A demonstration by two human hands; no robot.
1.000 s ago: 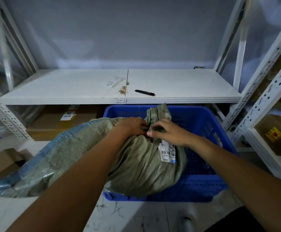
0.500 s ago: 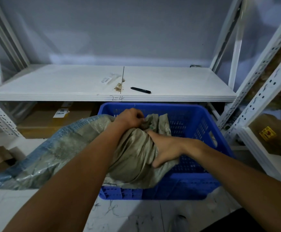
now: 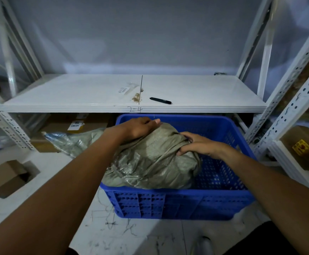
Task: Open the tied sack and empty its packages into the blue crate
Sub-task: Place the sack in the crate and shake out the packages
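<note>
- sack [image 3: 150, 162] lies in crate [image 3: 177, 205], tail draped over crate's left rim
- left hand [image 3: 137, 128] grips fabric at sack's far top
- right hand [image 3: 197, 144] pinches bunched fabric on sack's right
- likely soft, slick weave, lumpy load — best held at gathered neck

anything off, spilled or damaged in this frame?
Small brown crumbly spill on the white shelf at its centre seam, left of the black pen. Dark scuffs or threads mark the floor before the blue crate. The sack droops over the crate's left rim. No damage visible.
</note>
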